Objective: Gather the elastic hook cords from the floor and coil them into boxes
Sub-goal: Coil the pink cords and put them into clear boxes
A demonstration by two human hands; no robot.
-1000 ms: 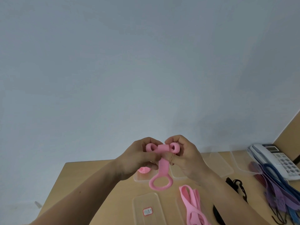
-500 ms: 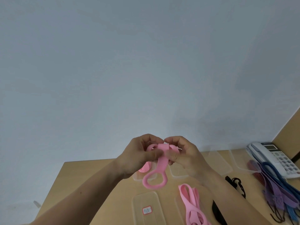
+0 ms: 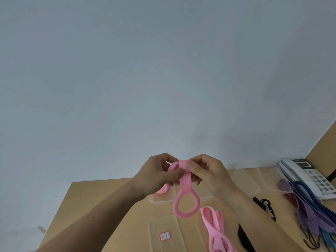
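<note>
- While both hands meet just below the middle of the frame, the left hand [image 3: 156, 176] and the right hand [image 3: 207, 174] pinch the same flat pink rubber cord with a ring end [image 3: 185, 195] between them, raised above the light wooden table [image 3: 101, 200].
- Left thumb and fingers are closed on the folded upper part of that cord; a curved loop of it shows beside the knuckles.
- Right thumb presses a wrapped turn of the band at the top, with the other fingers curled in behind it, so this hand too is clamped on the cord.
- From the grip the band hangs straight down and ends in an oval ring, which is free in the air.
- Behind the hands, at lower centre, a clear plastic box [image 3: 160, 199] sits on the table with something pink [image 3: 162, 190] inside it, mostly hidden by the left hand.
- Lower in the frame lies a clear flat lid with a red-edged label [image 3: 164, 233].
- Just right of that lid, a loose pile of pink cords [image 3: 214, 228] lies on the table.
- More clear boxes [image 3: 251, 180] stand behind the right hand.
- At the lower right, a bundle of purple and blue cords [image 3: 312, 213] is heaped near a white desk telephone [image 3: 309, 177].
- Black hooked pieces [image 3: 265, 206] lie between the right forearm and that bundle.
</note>
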